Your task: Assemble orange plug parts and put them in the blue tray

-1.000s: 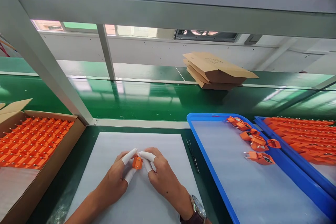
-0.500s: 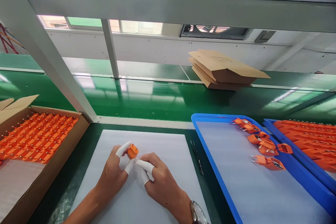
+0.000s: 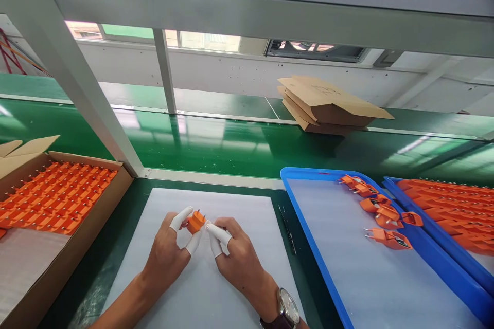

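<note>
Over at the lower left of the frame, the carton [image 3: 96, 218] holds rows of plugs [image 3: 62, 195]. Just below centre, the left hand [image 3: 170, 244] has its grip closed on an orange plug [image 3: 195, 222], above the white mat [image 3: 235, 205]. I'd expect it light, stiff and a touch slick, fairly sturdy, best pinched by the body's sides, clear of the pins [image 3: 205, 216]. Next to it, the right hand [image 3: 239, 249] has its fingertips drawn together; I can't tell whether they hold anything. At lower right, loose plugs [image 3: 389, 239] lie in the blue tray [image 3: 328, 247]
</note>
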{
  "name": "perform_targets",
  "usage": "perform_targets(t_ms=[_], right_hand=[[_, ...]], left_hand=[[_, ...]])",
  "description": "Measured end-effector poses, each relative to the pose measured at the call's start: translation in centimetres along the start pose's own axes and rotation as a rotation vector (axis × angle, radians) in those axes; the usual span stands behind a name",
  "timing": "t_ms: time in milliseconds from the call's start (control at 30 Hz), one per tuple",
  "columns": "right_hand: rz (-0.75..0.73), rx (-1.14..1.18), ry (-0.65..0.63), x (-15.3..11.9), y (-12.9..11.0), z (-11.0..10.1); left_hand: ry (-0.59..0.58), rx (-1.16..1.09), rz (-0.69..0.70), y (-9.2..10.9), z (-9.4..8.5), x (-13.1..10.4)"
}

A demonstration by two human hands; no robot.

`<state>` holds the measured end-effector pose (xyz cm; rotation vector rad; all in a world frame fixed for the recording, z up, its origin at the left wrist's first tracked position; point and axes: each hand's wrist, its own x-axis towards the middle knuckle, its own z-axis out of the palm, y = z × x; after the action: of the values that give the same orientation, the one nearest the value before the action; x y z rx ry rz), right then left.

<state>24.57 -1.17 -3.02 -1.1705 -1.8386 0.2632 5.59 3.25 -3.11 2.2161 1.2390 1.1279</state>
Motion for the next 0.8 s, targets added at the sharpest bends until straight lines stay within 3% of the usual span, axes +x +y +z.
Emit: perform_targets(t_ms=[433,633,800], right_hand=[[0.095,0.221,-0.046,0.3,-1.3,0.5],[0.096,0.32,-0.156,0.7,-1.6,-0.2],[0.066,0.302,-0.024,0.9,-1.2,-0.6]], left_hand=[[0.03,0.072,0.138,0.1,0.2,-0.4],[0.039,0.117,0.148,0.1,0.3,-0.2],[0.032,0.097,0.069,0.3,0.1,-0.2]])
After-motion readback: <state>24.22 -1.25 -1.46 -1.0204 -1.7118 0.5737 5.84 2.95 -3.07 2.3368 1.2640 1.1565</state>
